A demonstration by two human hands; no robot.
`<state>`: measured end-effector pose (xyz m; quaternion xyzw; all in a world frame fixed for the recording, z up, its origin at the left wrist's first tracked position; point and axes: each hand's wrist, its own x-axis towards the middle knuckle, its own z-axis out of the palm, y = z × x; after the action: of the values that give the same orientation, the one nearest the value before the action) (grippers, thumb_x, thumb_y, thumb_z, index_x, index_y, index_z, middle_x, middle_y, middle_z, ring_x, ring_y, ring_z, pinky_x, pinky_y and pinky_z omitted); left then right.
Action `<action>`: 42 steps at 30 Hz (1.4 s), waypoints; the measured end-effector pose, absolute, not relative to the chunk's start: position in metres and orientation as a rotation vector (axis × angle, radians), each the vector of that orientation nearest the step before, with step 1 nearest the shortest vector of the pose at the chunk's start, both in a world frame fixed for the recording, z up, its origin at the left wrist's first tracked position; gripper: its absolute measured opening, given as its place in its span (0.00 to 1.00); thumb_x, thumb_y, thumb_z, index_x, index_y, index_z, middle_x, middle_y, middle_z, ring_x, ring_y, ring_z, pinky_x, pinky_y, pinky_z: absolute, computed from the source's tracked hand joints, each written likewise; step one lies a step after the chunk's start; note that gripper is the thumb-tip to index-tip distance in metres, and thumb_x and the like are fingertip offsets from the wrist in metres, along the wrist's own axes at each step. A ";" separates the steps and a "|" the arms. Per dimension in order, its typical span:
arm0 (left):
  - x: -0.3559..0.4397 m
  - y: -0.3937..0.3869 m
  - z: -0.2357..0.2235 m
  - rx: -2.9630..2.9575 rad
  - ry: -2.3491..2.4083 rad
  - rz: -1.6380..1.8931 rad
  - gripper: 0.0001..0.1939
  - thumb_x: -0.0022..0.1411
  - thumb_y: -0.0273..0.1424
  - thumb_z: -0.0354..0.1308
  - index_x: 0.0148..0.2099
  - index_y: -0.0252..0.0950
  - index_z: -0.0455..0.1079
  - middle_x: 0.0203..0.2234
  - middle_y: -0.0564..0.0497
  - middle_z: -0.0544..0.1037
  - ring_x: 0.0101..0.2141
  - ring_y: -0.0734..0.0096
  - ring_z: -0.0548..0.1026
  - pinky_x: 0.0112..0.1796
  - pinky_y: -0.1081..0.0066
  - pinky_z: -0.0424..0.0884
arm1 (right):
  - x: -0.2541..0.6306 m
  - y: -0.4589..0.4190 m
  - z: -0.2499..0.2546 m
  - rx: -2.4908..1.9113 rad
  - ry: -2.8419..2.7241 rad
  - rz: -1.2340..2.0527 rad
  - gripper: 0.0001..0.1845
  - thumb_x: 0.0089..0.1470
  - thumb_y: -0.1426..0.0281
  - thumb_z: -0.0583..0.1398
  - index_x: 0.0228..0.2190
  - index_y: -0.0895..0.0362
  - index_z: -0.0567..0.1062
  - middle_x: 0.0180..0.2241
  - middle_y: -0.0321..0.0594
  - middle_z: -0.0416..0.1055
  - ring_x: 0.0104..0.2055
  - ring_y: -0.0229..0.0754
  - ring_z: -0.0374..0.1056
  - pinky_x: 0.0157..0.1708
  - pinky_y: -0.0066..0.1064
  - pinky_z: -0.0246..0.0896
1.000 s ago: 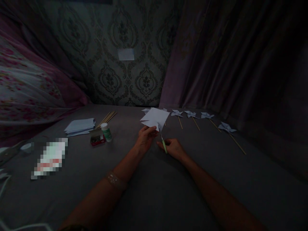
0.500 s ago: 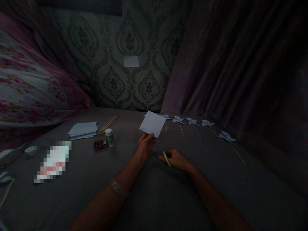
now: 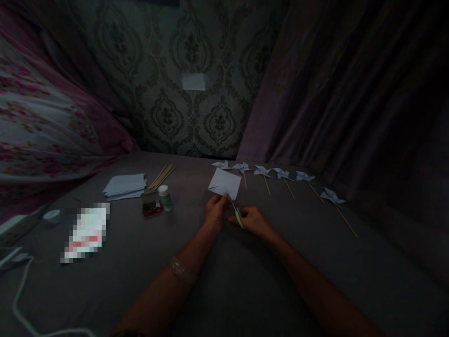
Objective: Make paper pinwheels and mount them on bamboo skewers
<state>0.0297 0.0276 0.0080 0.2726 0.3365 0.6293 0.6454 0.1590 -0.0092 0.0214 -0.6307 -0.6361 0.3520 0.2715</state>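
My left hand (image 3: 216, 210) pinches the near corner of a white square of paper (image 3: 225, 181), held up over the grey-covered surface. A slit runs in from the paper's left corner. In my right hand (image 3: 253, 219) is a pair of scissors with light green handles (image 3: 239, 217). Their blades point up and left and meet the paper's near edge, beside my left fingertips. How far apart the blades are I cannot tell. Beyond the paper lie several white paper pinwheels (image 3: 262, 171) on wooden sticks, in a row that curves to the right.
To the left are a stack of white paper (image 3: 125, 186), a bundle of wooden sticks (image 3: 163, 176), a white-capped green bottle (image 3: 165, 198) and a small red box (image 3: 152, 208) of dark bits. A white cable (image 3: 21, 290) and a power strip (image 3: 16, 229) lie far left.
The scissors have moved up and left, from apart to touching the paper's near edge. The paper now tilts flatter. The whole view has shifted slightly.
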 end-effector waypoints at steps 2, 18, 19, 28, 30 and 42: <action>0.030 0.026 0.010 0.606 0.716 1.396 0.19 0.34 0.36 0.72 0.24 0.33 0.67 0.20 0.54 0.74 0.28 0.70 0.77 0.30 0.74 0.67 | 0.159 -0.005 0.020 -1.728 -1.732 0.894 0.21 0.39 0.55 0.65 0.26 0.63 0.80 0.20 0.34 0.68 0.24 0.35 0.62 0.21 0.24 0.49; 0.033 0.023 0.006 0.707 0.718 1.327 0.19 0.34 0.32 0.74 0.25 0.34 0.67 0.24 0.49 0.78 0.33 0.64 0.78 0.35 0.69 0.70 | 0.156 -0.004 0.026 -1.853 -1.789 0.834 0.18 0.39 0.57 0.66 0.21 0.60 0.74 0.17 0.33 0.62 0.22 0.34 0.59 0.20 0.26 0.44; 0.033 0.024 0.005 0.716 0.716 1.334 0.19 0.33 0.32 0.74 0.25 0.33 0.67 0.24 0.49 0.77 0.33 0.64 0.78 0.36 0.69 0.70 | 0.157 -0.004 0.027 -1.840 -1.768 0.921 0.18 0.38 0.58 0.67 0.20 0.61 0.74 0.17 0.32 0.62 0.21 0.33 0.57 0.20 0.25 0.44; 0.031 0.023 0.009 0.760 0.716 1.344 0.19 0.34 0.32 0.74 0.24 0.33 0.66 0.23 0.51 0.76 0.32 0.66 0.78 0.36 0.70 0.68 | 0.162 -0.002 0.025 -1.699 -1.693 1.091 0.18 0.35 0.60 0.69 0.20 0.61 0.72 0.17 0.30 0.63 0.20 0.30 0.55 0.19 0.24 0.45; 0.031 0.022 0.011 0.763 0.722 1.355 0.19 0.34 0.32 0.74 0.23 0.34 0.66 0.22 0.51 0.76 0.31 0.67 0.77 0.35 0.71 0.68 | 0.163 -0.002 0.025 -1.620 -1.701 1.171 0.19 0.34 0.59 0.69 0.21 0.61 0.73 0.18 0.31 0.64 0.21 0.31 0.56 0.20 0.24 0.46; 0.031 0.025 0.008 0.775 0.718 1.380 0.18 0.34 0.31 0.74 0.25 0.34 0.68 0.21 0.53 0.75 0.30 0.69 0.76 0.37 0.70 0.68 | 0.170 -0.008 0.027 -1.563 -1.443 1.347 0.21 0.34 0.57 0.70 0.23 0.62 0.75 0.18 0.30 0.65 0.19 0.29 0.56 0.19 0.24 0.50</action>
<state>0.0312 0.0250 0.0082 0.3406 0.3154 0.6065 0.6455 0.1696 -0.0082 0.0272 -0.5909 -0.5454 0.5091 0.3068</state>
